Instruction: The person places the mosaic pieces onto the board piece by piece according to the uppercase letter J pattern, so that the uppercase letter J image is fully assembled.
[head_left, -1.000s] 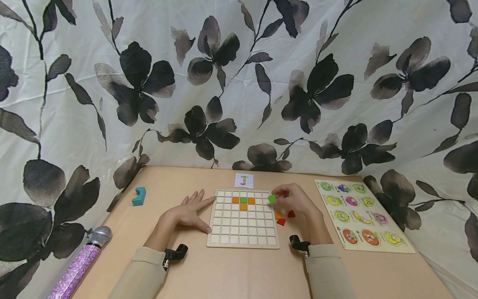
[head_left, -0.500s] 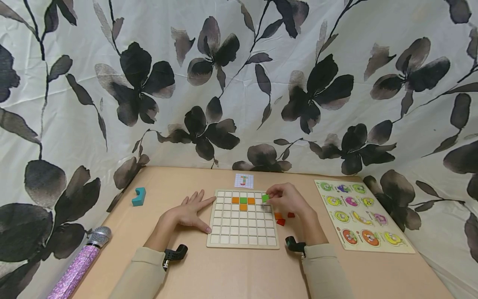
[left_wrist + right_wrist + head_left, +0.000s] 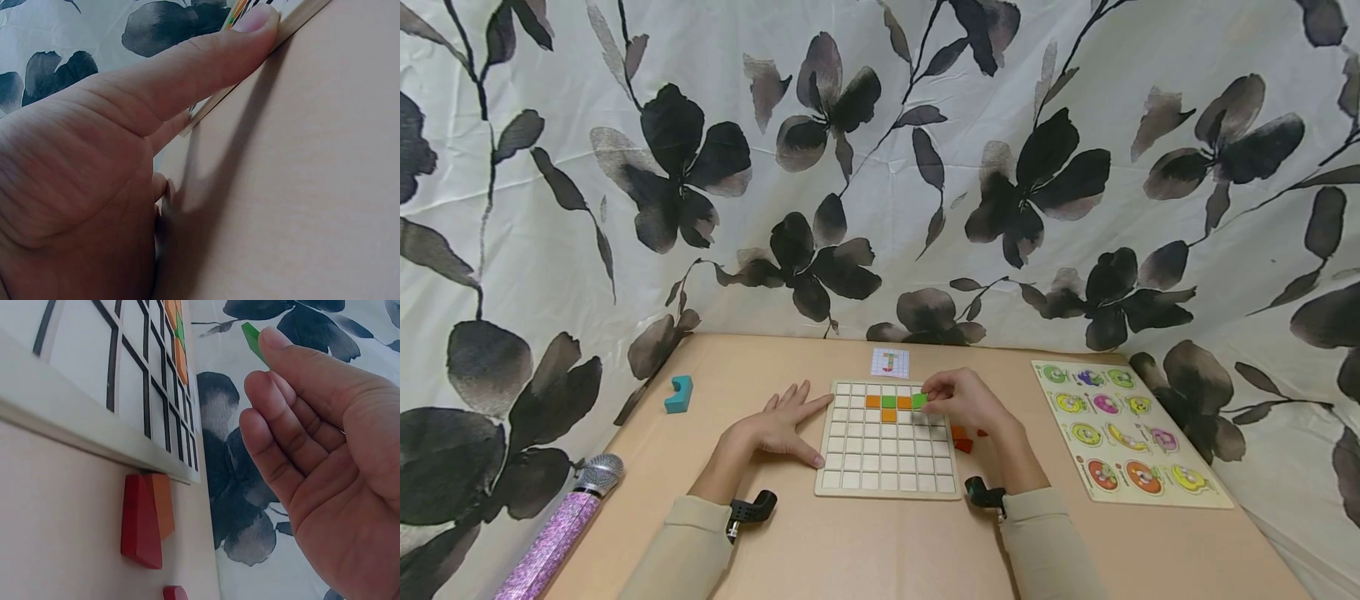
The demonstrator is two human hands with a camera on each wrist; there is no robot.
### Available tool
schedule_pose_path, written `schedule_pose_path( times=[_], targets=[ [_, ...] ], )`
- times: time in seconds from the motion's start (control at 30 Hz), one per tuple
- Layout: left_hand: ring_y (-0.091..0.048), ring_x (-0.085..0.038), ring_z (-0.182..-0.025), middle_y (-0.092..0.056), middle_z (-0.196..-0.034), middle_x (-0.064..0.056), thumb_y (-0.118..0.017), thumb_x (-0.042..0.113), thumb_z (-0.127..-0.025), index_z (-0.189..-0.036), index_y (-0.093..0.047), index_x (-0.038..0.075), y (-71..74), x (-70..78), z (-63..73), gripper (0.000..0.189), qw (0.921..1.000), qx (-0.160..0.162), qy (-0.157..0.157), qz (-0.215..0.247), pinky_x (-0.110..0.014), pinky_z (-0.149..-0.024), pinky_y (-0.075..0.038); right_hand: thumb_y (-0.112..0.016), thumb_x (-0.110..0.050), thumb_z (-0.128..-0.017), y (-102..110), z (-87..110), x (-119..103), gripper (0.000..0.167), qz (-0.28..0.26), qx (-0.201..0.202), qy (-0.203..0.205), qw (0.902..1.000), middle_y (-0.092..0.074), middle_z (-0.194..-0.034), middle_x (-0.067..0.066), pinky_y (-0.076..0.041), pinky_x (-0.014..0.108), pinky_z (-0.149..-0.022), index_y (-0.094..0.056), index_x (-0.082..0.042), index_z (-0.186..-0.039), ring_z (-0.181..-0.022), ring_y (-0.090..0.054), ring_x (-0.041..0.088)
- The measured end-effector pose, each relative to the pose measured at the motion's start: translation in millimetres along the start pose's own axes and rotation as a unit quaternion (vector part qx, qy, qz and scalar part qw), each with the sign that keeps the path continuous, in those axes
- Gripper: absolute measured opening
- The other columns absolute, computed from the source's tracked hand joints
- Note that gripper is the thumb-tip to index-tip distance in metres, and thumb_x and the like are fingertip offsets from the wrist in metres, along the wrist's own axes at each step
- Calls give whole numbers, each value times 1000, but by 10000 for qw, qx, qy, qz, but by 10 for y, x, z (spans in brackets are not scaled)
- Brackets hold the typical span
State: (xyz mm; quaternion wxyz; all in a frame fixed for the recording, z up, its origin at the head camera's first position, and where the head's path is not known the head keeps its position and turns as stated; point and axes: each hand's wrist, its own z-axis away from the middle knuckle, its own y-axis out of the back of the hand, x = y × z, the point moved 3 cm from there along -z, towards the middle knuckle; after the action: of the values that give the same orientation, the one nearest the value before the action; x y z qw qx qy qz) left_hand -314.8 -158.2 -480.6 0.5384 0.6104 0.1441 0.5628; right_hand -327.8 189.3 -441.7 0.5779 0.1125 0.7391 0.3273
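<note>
A white grid board [image 3: 887, 492] lies on the table, with orange tiles [image 3: 889, 415] and a green tile [image 3: 889, 402] set in its upper cells. My right hand [image 3: 972, 405] pinches another green tile [image 3: 919, 402] between thumb and fingers, over the board's upper right cells. In the right wrist view that green tile [image 3: 253, 342] sticks out past the thumb, raised off the board. My left hand [image 3: 778, 427] is spread at the board's left edge. Its thumb touches the rim in the left wrist view, where the palm [image 3: 81, 194] fills the left side.
Red pieces [image 3: 140, 522] and an orange piece [image 3: 162, 506] lie right of the board. A small pattern card [image 3: 890, 362] sits behind it. A fruit picture board [image 3: 1135, 433] is at the right, a teal block [image 3: 679, 394] and a glittery microphone [image 3: 568, 525] at the left.
My right hand has moved left with the green tile, from the board's right edge to over the cells beside the orange tile. The left hand stays put.
</note>
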Motion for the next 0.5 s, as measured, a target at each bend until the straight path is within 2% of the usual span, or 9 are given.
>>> schedule_pose_path(
  times=[0.27, 0.5],
  targets=[
    [5, -48, -161, 1, -174, -26, -90, 59, -69, -165, -30, 25, 4, 9, 7, 118, 10000, 26, -4, 21, -68, -127, 3, -88, -11, -83, -77, -16, -65, 23, -50, -95, 114, 9999, -69, -87, 4, -54, 22, -72, -76, -7, -102, -82, -62, 20],
    [5, -47, -161, 1, -174, -26, -90, 59, -68, -165, -30, 25, -11, -16, -9, 119, 10000, 29, 4, 46, -67, -127, 3, -88, -8, -82, -150, -54, -65, 23, -169, -189, 58, 9997, -67, -85, 4, -53, 22, -68, -77, -5, -101, -80, -60, 20]
  ],
)
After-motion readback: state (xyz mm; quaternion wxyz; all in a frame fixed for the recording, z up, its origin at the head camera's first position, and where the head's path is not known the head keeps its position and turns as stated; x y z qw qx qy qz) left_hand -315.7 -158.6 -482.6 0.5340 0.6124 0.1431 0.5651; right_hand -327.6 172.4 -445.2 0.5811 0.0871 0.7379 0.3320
